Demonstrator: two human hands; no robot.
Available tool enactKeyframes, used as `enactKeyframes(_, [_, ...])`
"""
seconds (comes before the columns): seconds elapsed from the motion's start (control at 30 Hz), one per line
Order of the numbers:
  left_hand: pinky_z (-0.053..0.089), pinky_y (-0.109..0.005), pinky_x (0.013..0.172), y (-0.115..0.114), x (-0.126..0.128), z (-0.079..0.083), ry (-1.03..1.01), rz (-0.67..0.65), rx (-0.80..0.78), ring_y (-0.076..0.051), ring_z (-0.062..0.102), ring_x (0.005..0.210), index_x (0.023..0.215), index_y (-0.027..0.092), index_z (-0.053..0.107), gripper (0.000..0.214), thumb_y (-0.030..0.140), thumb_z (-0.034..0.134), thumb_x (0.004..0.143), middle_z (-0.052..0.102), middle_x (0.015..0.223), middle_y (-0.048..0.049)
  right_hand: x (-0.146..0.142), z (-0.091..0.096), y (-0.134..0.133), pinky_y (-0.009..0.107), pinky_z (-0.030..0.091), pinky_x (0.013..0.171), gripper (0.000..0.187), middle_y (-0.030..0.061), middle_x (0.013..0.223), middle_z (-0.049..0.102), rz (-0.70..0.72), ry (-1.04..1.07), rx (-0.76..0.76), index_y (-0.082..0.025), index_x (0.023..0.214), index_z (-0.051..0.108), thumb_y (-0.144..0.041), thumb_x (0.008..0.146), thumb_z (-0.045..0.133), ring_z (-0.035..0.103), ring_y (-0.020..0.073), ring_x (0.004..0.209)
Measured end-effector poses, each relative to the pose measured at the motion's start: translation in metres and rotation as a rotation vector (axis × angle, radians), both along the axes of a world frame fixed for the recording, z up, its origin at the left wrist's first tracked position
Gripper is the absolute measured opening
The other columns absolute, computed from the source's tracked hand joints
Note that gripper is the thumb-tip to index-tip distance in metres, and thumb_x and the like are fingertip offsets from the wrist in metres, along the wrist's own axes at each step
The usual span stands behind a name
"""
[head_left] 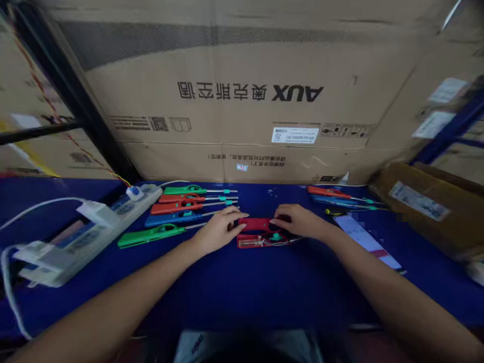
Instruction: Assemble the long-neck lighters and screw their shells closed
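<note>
Between both hands is a red lighter shell half (255,225), pinched at its two ends. My left hand (219,231) has thumb and fingers closed on the left end. At the right end, my right hand (298,221) grips it near the trigger opening. Just below on the table lies the other red lighter half (247,243), its clear fuel tank, teal trigger and wires exposed. Left of my hands lie several long-nosed lighters: a green lighter (151,235), a blue lighter (174,218), a red lighter (176,206) and others behind.
A white power strip (109,222) with plugs and cables lies left on the blue table (242,297). Right are a red lighter (328,191), a blue one (336,200), a white strip-like object (363,237) and an open carton (427,201). A large cardboard box (234,60) stands behind.
</note>
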State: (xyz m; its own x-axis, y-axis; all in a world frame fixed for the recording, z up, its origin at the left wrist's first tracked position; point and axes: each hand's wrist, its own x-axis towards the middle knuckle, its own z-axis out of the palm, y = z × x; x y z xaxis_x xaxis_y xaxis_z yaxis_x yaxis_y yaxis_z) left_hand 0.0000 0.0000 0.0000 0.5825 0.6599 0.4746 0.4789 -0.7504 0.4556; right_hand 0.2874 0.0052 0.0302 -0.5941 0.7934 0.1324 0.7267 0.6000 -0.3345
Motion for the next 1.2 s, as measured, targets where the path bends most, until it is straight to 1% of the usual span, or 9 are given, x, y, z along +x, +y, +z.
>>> enactKeyframes(0.07, [0.052,-0.026,0.063,-0.002,-0.001,0.006,-0.002,0.022,0.008,-0.008,0.057,0.066,0.119,0.019,0.068,0.025,0.027,0.054,0.099,0.06,0.117,-0.0087,0.0,0.003,-0.001,0.036,0.048,0.084,0.019,0.0095,0.102,0.063,-0.054,0.04,0.055,-0.019,0.099,0.064,-0.037,0.096,0.058,0.062,0.0229,0.094])
enactKeyframes(0.17, [0.054,-0.03,0.075,-0.01,-0.002,0.018,0.04,-0.024,0.017,-0.014,0.064,0.083,0.109,0.02,0.07,0.023,0.033,0.054,0.1,0.062,0.113,-0.008,0.002,0.015,-0.007,0.038,0.045,0.094,0.021,0.0124,0.112,0.062,-0.079,0.075,0.074,-0.018,0.106,0.062,-0.036,0.098,0.054,0.059,0.0242,0.106])
enactKeyframes(0.3, [0.054,-0.033,0.084,-0.023,-0.003,0.031,0.178,-0.198,0.019,-0.021,0.066,0.093,0.105,0.023,0.072,0.034,0.049,0.076,0.083,0.069,0.102,-0.0036,0.004,0.036,-0.024,0.03,0.046,0.072,0.025,0.0033,0.088,0.066,0.019,0.01,-0.065,-0.021,0.086,0.065,-0.046,0.091,0.065,0.061,0.0179,0.078])
enactKeyframes(0.43, [0.054,-0.033,0.088,-0.023,-0.004,0.027,0.194,-0.259,-0.011,-0.021,0.068,0.099,0.115,0.021,0.071,0.028,0.033,0.071,0.09,0.072,0.109,-0.0052,0.001,0.039,-0.035,0.028,0.043,0.063,0.043,0.0016,0.086,0.069,0.03,-0.09,-0.277,-0.021,0.09,0.067,-0.052,0.067,0.086,0.061,0.0185,0.075])
enactKeyframes(0.57, [0.055,-0.025,0.075,-0.016,-0.004,0.02,0.119,-0.241,-0.047,-0.014,0.07,0.083,0.109,0.019,0.072,0.02,0.03,0.062,0.097,0.074,0.097,-0.0039,-0.001,0.038,-0.034,0.026,0.04,0.058,0.028,0.0011,0.08,0.07,0.03,-0.088,-0.362,-0.02,0.096,0.07,-0.046,0.087,0.069,0.059,0.0152,0.066])
enactKeyframes(0.7, [0.055,-0.025,0.075,-0.012,-0.004,0.018,0.057,-0.167,-0.059,-0.013,0.07,0.081,0.109,0.016,0.072,0.026,0.032,0.053,0.103,0.074,0.095,-0.0051,-0.002,0.041,-0.031,0.027,0.041,0.06,0.037,0.0027,0.074,0.069,0.061,-0.08,-0.36,-0.018,0.089,0.071,-0.045,0.1,0.049,0.058,0.0147,0.063])
enactKeyframes(0.87, [0.055,-0.031,0.087,-0.014,-0.006,0.019,0.108,-0.105,-0.036,-0.017,0.069,0.096,0.114,0.025,0.074,0.027,0.042,0.064,0.096,0.067,0.119,-0.0059,-0.004,0.035,-0.03,0.03,0.044,0.07,0.031,0.0071,0.097,0.066,0.048,-0.077,-0.244,-0.018,0.091,0.068,-0.045,0.097,0.054,0.06,0.0167,0.075])
enactKeyframes(1.0, [0.055,-0.03,0.084,-0.014,-0.008,0.019,0.209,-0.075,-0.02,-0.017,0.069,0.094,0.114,0.029,0.074,0.032,0.046,0.074,0.086,0.066,0.116,-0.0023,-0.003,0.033,-0.029,0.032,0.045,0.079,0.028,0.0082,0.109,0.064,0.014,-0.069,-0.159,-0.019,0.108,0.065,-0.042,0.092,0.063,0.061,0.0206,0.091])
enactKeyframes(1.2, [0.054,-0.032,0.087,-0.015,-0.006,0.02,0.206,-0.03,-0.019,-0.019,0.067,0.1,0.11,0.027,0.073,0.024,0.036,0.073,0.087,0.063,0.114,-0.0035,-0.006,0.029,-0.028,0.028,0.041,0.064,0.013,0.0041,0.09,0.065,0.03,-0.102,-0.136,-0.02,0.089,0.065,-0.032,0.09,0.064,0.057,0.0162,0.072])
